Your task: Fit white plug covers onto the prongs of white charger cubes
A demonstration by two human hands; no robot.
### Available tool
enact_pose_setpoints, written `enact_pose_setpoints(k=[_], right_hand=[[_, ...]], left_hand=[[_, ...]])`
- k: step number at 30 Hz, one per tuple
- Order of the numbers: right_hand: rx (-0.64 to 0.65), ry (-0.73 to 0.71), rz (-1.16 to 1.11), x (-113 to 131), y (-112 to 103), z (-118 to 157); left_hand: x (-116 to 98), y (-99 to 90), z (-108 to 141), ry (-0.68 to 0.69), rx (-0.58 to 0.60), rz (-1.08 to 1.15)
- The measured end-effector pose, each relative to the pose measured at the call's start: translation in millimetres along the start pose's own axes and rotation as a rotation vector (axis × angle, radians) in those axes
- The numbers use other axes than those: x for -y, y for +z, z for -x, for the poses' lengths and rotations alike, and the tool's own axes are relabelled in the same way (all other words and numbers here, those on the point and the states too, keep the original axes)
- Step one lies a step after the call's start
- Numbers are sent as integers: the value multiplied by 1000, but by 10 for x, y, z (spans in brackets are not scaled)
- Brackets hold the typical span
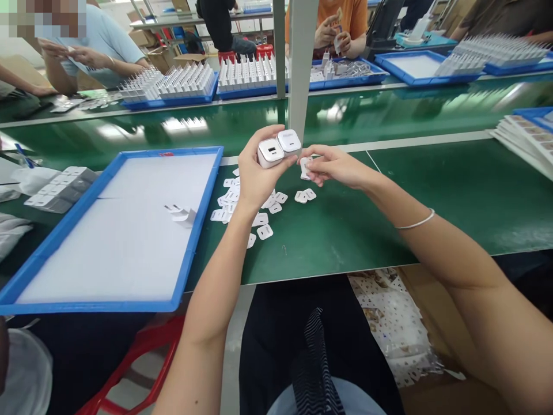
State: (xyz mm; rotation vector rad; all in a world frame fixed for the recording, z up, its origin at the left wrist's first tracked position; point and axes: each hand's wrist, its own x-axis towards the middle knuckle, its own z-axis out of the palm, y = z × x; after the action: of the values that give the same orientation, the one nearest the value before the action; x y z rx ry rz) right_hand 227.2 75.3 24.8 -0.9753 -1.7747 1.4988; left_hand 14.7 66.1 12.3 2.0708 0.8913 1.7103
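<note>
Fingers of the left hand (256, 181) gripped two white blocks (270, 154) near the far edge of the worktop (345, 236); those of the right hand (330, 166) pinched a white plate (305, 167). Closer approach seemingly called for steady alignment. Loose plates (265, 231) lay beside the tray's (184, 259) right edge.

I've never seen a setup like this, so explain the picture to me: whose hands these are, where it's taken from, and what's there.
There is no robot here. One camera, worn on a person's head, looks forward and down at their bare hands. The left hand holds two white charger blocks side by side; the right hand holds a small white plate. More loose white plates are scattered on the green table. To the left, a blue-rimmed tray holds a white piece with prongs. Other people work across the table.
</note>
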Motion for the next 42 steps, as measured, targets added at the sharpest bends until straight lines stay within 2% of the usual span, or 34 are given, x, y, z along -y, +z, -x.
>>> enact_pose_setpoints(k=[3,5,10,13,17,22,27,42], right_hand=[[-35,-22,1,-5,-122,198],[-106,-35,-35,-52,-159,282],[-337,-109,-143,-174,-153,382],[-410,-181,-173,-155,-130,457],[-342,-229,-168,-61,-52,588],[-213,-209,-140,38,100,689],[-169,-203,-136,63,136,702],[-125,-180,-81,36,120,689]], left_hand=[[-121,73,36,-28,46,-27],[-191,113,63,-52,92,-50],[-278,167,113,-103,175,-42],[-280,197,143,-140,243,-24],[-273,263,202,-175,357,-5],[-350,330,239,-173,451,28],[-461,349,225,-212,550,72],[-499,366,240,-201,575,59]])
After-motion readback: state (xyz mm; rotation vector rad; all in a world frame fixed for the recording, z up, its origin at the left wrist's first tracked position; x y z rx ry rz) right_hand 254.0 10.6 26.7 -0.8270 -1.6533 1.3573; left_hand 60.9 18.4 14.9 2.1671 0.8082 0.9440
